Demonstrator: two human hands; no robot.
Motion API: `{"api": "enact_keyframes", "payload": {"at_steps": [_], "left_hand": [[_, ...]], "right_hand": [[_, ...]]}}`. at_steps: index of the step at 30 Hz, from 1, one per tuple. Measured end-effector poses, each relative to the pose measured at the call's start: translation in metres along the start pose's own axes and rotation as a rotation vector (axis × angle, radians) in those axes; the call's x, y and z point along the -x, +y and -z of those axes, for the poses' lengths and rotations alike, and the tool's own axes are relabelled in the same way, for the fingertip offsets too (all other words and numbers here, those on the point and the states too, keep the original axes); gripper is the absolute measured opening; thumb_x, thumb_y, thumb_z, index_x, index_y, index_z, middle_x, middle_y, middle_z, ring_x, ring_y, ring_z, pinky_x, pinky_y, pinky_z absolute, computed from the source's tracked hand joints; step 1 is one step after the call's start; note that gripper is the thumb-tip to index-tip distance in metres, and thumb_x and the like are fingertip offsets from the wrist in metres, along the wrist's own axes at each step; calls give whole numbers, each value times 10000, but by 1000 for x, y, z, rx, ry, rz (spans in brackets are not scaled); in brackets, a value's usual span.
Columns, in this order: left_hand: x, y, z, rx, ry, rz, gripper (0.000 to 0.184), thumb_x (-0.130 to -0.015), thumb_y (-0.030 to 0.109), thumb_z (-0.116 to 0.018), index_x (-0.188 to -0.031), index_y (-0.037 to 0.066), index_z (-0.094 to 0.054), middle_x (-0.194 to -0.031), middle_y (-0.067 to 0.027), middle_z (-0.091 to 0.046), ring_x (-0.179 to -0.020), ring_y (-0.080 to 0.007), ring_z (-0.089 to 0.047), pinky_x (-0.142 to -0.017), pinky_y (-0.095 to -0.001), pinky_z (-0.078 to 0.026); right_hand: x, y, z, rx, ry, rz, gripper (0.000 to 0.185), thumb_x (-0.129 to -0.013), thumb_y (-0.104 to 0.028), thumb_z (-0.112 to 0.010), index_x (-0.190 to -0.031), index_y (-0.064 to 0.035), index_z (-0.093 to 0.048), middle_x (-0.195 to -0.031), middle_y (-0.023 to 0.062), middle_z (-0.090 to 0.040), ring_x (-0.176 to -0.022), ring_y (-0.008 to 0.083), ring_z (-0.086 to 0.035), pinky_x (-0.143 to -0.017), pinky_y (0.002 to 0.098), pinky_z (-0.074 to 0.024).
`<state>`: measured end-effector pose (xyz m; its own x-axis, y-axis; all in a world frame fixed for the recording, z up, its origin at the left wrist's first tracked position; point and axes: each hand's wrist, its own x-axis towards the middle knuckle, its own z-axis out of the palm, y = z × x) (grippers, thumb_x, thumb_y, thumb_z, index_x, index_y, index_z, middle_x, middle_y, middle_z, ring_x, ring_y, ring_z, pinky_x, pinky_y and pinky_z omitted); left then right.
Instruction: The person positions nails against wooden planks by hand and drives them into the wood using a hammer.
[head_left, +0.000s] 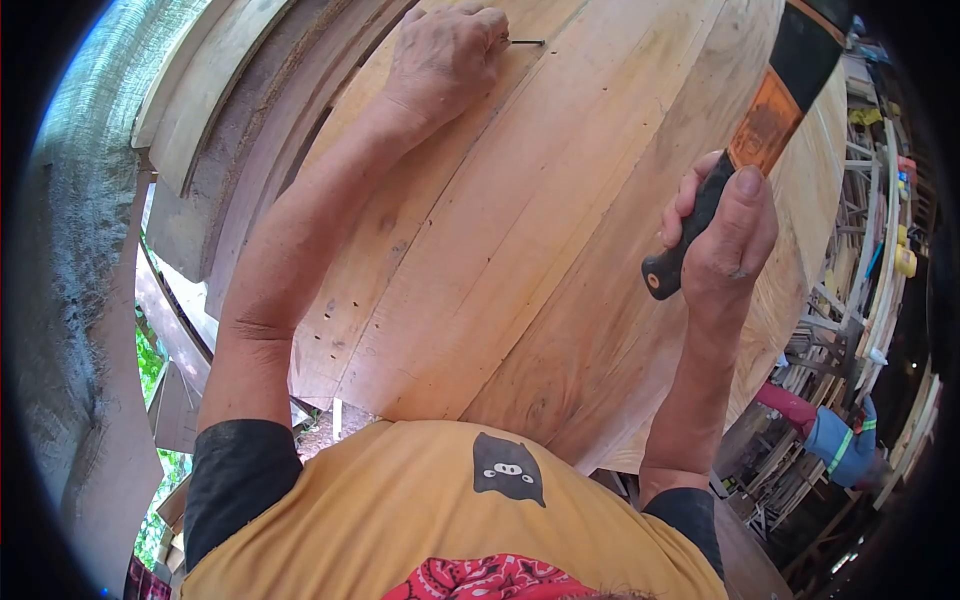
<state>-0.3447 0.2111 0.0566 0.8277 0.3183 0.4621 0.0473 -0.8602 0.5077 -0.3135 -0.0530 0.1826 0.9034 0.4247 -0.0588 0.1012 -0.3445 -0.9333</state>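
Black and orange, a long-handled tool (765, 122) with a rounded butt is gripped in the right hand (727, 232), the fingers wrapped around the black lower part and the thumb laid along it near the orange section. The tool slants from lower left to upper right; its far end runs into the dark rim of the view, so its full shape cannot be told.

The left hand (447, 58) is partly closed, knuckles up, over a broad surface of light brown wooden planks (520, 240) set edge to edge. A thin dark metal nail (527, 42) juts out sideways from its fingertips, apparently pinched there, though its inner end is hidden by the fingers. The nail lies at the right side of the left hand, near a seam between planks, and well apart from the right hand, which is lower and farther right. Small dark holes dot the planks below the left forearm.

To the left of the planks, curved brown wooden boards (215, 90) lie side by side, with a blue-grey translucent sheet (80, 240) beyond them. On the far right are stacked pale timber strips (845, 270), and below, another person in blue clothing with light green bands (840, 440). The wearer's mustard-yellow shirt (400, 500) and red patterned bandana (490, 578) show at the bottom.
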Motion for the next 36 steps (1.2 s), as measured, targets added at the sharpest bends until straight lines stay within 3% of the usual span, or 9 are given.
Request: {"api": "enact_keyframes", "payload": {"at_steps": [2,6,9,15,18,20,25,29,36], "left_hand": [[-1,0,1,3,-27,23,59,-846,78,-619,-814,53,-661,-830,-184,-709,-800,-385,-684,-747,-483,-487],[-1,1,0,39,-19,17,63,-847,80,-613,-817,48,-659,-842,-191,-708,-821,-386,-686,-745,-494,-490],[-1,-4,-3,40,-7,17,57,-846,71,-599,-830,46,-647,-838,-200,-696,-818,-398,-674,-743,-502,-491],[16,10,0,113,-42,-64,38,-856,61,-578,-835,38,-600,-803,-203,-650,-799,-415,-634,-723,-504,-477],[12,3,5,39,5,100,38,-855,51,-577,-824,30,-585,-790,-209,-632,-785,-415,-630,-698,-500,-475],[7,-11,26,95,184,74,38,-856,26,-594,-818,25,-599,-773,-211,-629,-752,-392,-652,-679,-484,-497],[49,-35,52,127,39,81,18,-865,29,-623,-849,39,-620,-806,-186,-642,-799,-377,-653,-708,-474,-504],[89,-4,61,-80,-37,18,85,-849,37,-668,-922,82,-660,-850,-92,-655,-872,-315,-659,-803,-426,-476],[108,19,55,-132,-131,-64,76,-864,81,-676,-913,87,-618,-843,-94,-605,-832,-328,-623,-759,-438,-467]], "right_hand": [[1,18,-2,38,-7,-34,421,-1108,-428,-481,-939,-50,-554,-712,28,-553,-580,111,-537,-517,297,-458],[-14,81,-3,448,-230,-56,462,-1116,-445,-466,-941,-26,-550,-660,47,-551,-540,132,-553,-492,337,-458],[6,69,2,252,-191,-204,458,-1120,-448,-464,-938,-36,-546,-658,47,-558,-523,138,-562,-492,330,-462],[31,84,11,301,-146,-280,451,-1123,-450,-467,-946,-43,-542,-663,45,-566,-499,126,-555,-485,310,-458],[30,87,12,262,-134,-293,448,-1123,-445,-468,-941,-43,-540,-665,47,-565,-499,128,-558,-488,309,-458],[30,86,12,235,-138,-298,447,-1122,-443,-471,-944,-39,-542,-669,49,-567,-499,131,-557,-492,312,-460],[30,81,10,277,-151,-297,441,-1119,-438,-477,-961,-32,-551,-680,48,-571,-505,132,-553,-499,313,-462],[32,81,9,280,-152,-290,439,-1117,-440,-480,-971,-32,-553,-685,46,-574,-514,131,-556,-505,307,-463],[32,80,10,277,-165,-293,439,-1118,-446,-478,-982,-35,-546,-708,46,-570,-527,125,-553,-510,301,-463]]}}
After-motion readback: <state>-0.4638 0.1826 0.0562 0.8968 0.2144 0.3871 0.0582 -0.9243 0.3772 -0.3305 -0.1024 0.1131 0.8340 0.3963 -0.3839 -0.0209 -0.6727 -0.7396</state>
